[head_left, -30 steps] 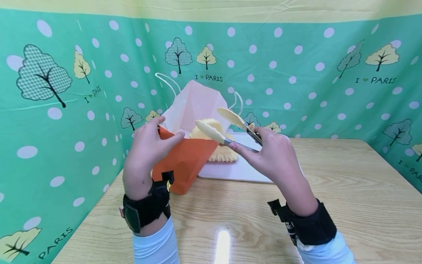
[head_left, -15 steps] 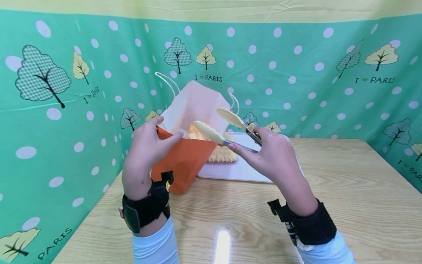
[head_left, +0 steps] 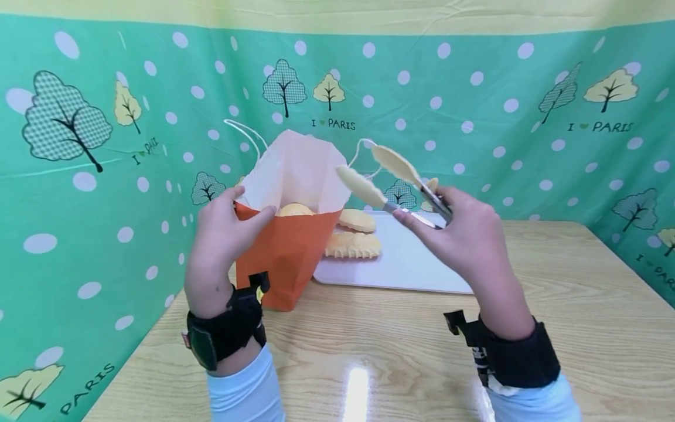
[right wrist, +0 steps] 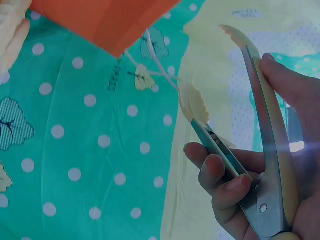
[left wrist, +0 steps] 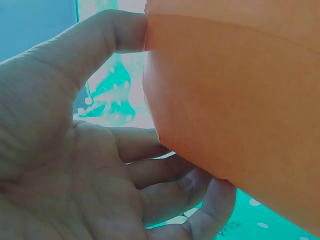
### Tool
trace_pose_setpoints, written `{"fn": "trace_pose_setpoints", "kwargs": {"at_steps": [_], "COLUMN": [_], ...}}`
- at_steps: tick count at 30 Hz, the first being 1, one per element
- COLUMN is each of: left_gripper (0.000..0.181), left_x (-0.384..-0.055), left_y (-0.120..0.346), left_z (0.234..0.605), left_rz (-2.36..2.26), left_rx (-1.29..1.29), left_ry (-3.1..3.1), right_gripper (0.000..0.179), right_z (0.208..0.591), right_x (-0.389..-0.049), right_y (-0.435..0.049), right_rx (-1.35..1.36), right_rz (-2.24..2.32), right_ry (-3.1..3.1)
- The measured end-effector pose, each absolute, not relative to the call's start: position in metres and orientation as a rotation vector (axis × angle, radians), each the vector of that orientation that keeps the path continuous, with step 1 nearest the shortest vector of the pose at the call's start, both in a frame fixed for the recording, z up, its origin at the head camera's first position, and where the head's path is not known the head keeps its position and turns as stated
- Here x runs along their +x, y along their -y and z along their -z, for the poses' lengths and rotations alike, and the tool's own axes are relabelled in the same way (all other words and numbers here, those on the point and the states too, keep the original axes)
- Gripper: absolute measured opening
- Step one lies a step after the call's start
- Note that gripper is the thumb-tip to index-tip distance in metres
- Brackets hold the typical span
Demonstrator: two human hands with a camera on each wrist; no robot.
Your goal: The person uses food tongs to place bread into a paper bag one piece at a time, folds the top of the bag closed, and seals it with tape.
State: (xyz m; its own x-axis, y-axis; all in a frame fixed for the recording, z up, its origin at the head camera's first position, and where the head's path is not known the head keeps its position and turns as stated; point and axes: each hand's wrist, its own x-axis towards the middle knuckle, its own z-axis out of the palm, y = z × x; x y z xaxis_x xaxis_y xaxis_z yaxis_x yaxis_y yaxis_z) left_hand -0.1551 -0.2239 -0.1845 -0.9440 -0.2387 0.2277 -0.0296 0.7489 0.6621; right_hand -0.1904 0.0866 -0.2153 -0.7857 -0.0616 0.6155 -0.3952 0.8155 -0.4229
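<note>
My left hand (head_left: pixel 218 225) grips the side of an orange paper bag (head_left: pixel 282 252) with white rope handles. In the left wrist view its thumb meets the bag's edge and the fingers curl behind it. The bag's mouth faces me, and the rounded top of a bread (head_left: pixel 296 209) shows inside. My right hand (head_left: pixel 459 234) holds metal tongs (head_left: pixel 422 202) with cream tips, right of the bag's mouth. The tongs' arms stand apart with nothing between them, as the right wrist view confirms. Two breads, an oval one (head_left: pixel 357 221) and a ridged one (head_left: pixel 352 245), lie on a white tray (head_left: pixel 416 269).
The tray sits behind and right of the bag on a wooden table (head_left: pixel 569 310). A green dotted curtain (head_left: pixel 490 117) with printed trees rises along the back and left of the table.
The bread at the bag's mouth has dropped deeper inside. My right hand has drawn the tongs right and up, away from the bag. My left hand and the bag have shifted left, the bag more upright.
</note>
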Motion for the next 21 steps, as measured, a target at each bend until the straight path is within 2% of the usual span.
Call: {"fn": "trace_pose_setpoints", "kwargs": {"at_steps": [5, 10, 17, 21], "left_gripper": [0.081, 0.080, 0.081, 0.081], "left_x": [-0.155, -0.155, -0.154, -0.154], "left_y": [0.228, 0.228, 0.226, 0.226], "left_z": [0.186, 0.186, 0.186, 0.186], "left_rz": [0.988, 0.979, 0.982, 0.985], "left_rx": [0.250, 0.262, 0.258, 0.260], "left_ry": [2.654, 2.647, 2.652, 2.659], "right_gripper": [0.073, 0.077, 0.077, 0.071], "right_z": [0.213, 0.218, 0.238, 0.257], "right_x": [-0.197, -0.206, -0.224, -0.239], "right_y": [-0.105, -0.116, -0.114, -0.106], "right_rx": [0.210, 0.196, 0.417, 0.565], "right_rz": [-0.742, -0.643, -0.422, -0.262], "right_ry": [2.408, 2.532, 2.740, 2.751]}}
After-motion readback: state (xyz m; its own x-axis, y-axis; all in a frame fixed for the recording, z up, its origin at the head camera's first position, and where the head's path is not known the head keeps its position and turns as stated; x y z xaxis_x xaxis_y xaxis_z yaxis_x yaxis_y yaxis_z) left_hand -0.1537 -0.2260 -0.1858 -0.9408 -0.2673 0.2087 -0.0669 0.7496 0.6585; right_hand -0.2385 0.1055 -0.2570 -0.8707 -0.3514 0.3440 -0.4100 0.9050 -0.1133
